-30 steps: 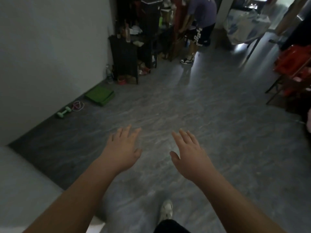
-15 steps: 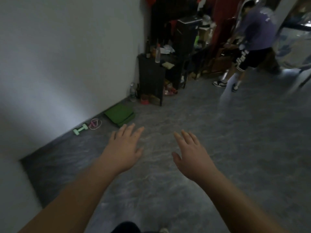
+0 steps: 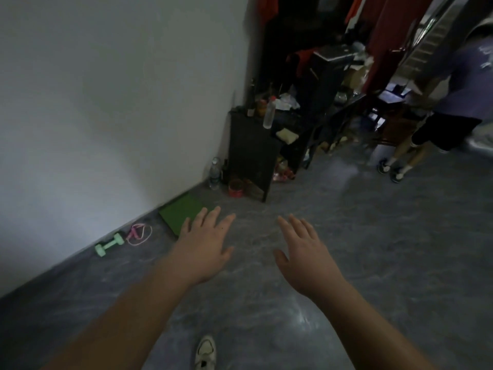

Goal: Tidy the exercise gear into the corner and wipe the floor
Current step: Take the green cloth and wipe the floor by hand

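Observation:
Along the foot of the white wall lie a mint-green dumbbell (image 3: 109, 244), a pink skipping rope (image 3: 138, 234) and a folded green mat (image 3: 182, 210). My left hand (image 3: 205, 244) is stretched out flat in front of me, its fingertips overlapping the mat's near corner in the picture, well above the floor. My right hand (image 3: 304, 251) is held out beside it, fingers straight. Neither hand holds anything.
A black shelf unit (image 3: 252, 150) cluttered with bottles stands in the corner, with a water bottle (image 3: 214, 173) and a red tin (image 3: 235, 188) at its foot. Another person (image 3: 450, 108) stands at the right. Grey floor (image 3: 360, 236) stretches ahead. My shoe (image 3: 205, 352) shows below.
The view has swung left and moved closer to the wall, so the mat, rope and dumbbell are nearer. Both hands stay outstretched and empty.

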{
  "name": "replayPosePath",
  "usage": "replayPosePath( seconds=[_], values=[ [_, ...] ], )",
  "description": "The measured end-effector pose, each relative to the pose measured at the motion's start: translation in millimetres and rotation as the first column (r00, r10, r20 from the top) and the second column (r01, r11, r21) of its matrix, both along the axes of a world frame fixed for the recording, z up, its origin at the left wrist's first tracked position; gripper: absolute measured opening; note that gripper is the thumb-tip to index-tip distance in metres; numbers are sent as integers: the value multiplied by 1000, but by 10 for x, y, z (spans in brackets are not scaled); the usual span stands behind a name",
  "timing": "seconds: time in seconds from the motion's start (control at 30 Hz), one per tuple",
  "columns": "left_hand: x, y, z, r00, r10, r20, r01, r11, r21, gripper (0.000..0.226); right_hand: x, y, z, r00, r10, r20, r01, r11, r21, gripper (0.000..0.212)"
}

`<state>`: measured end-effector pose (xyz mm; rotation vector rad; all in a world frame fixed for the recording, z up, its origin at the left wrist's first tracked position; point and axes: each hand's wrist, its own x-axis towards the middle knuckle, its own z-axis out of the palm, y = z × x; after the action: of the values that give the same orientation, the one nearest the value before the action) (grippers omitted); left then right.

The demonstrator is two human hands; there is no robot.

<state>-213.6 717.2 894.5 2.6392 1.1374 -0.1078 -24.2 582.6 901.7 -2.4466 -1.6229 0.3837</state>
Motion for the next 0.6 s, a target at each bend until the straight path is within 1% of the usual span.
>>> replayPosePath(
  seconds=[0.13,0.3,0.4,0.53,0.6],
  values=[
    [609,966,71,999,-46,-8,46,999,5,71,444,865,33,999,-35,-7,35,999,9,70],
    [1447,1893,77,991,-137,-11,136,990,-28,70,1116,1650,-4,994,-105,-44,106,994,19,70],
    [2058,2398,-17,988,-157,-10,157,987,-15,70,1695,2117,-96,992,-120,-41,121,992,23,70],
    [3002,3037,-179,991,-130,-19,130,991,2,71,2625,2790,-212,994,-101,-34,103,994,34,69],
    [3458,3340,-187,993,-119,-25,119,993,-15,71,3102,3113,-215,996,-88,-23,89,996,25,70]
  ],
)
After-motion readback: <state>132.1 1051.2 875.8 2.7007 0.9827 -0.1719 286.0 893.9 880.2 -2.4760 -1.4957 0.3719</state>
